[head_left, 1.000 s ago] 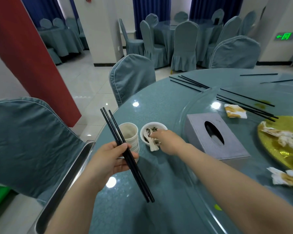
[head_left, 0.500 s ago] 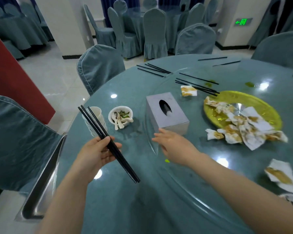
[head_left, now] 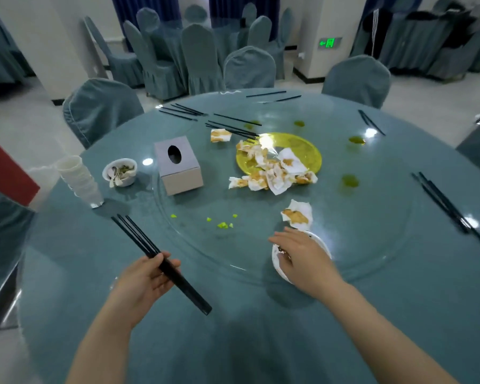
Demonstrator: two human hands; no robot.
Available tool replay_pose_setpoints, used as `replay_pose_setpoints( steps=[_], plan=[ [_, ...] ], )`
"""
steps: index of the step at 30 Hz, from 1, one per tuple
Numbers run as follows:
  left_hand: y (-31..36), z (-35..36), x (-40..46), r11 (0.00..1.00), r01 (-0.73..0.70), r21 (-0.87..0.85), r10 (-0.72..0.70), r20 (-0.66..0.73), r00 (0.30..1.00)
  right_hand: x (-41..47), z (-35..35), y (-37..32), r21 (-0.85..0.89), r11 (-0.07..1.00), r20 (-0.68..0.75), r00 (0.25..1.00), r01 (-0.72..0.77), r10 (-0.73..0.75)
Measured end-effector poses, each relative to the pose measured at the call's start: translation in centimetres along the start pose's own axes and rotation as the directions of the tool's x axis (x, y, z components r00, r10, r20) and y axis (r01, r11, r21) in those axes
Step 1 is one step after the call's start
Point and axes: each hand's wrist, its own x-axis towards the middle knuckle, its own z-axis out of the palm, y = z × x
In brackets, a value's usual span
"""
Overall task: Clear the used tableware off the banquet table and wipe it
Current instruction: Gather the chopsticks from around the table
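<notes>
Clearing was at an early stage: chopstick pairs, soiled napkins, a yellow plate and a bowl of spoons remained on the surface, which was not yet wiped. My left hand gripped collected chopsticks. My right hand, fingers loosely extended, rested on a small white dish at the turntable's near edge.

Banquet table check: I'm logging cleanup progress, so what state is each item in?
Black chopsticks bundle: gripped by left hand.
White dish: soiled, under right hand.
Yellow round plate: heaped with stained napkins.
White cups: stacked, leaning.
Grey tissue box: upright.
</notes>
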Motion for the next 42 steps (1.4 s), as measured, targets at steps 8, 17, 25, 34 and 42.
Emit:
replay_pose_setpoints(
  steps=[8,17,25,34,42],
  plan=[
    [-5.8,2.0,-5.2,0.992,0.118,0.035,-0.116,-0.038,0.992,-7.7,2.0,2.0,0.283,0.918,-0.042,0.953,-0.277,0.300],
    [-10.0,-0.6,-12.7,0.992,0.125,0.012,-0.123,-0.124,0.985,-12.3,5.3,-0.6,0.418,0.845,0.084,0.941,-0.332,0.328],
    [-10.8,-3.6,-22.7,0.998,0.047,0.032,-0.040,-0.207,0.978,-19.1,4.5,-4.6,0.570,0.749,0.080,0.930,-0.339,0.359],
    [-14.8,-6.4,-35.7,0.996,-0.041,0.080,0.044,-0.044,0.998,-34.4,1.4,-10.3,0.633,0.716,0.030,0.934,-0.294,0.357],
    [-20.1,-2.0,-42.2,0.997,0.003,0.073,-0.013,0.145,0.989,-47.9,-6.1,-10.9,0.616,0.703,-0.072,0.864,-0.354,0.499]
  ],
)
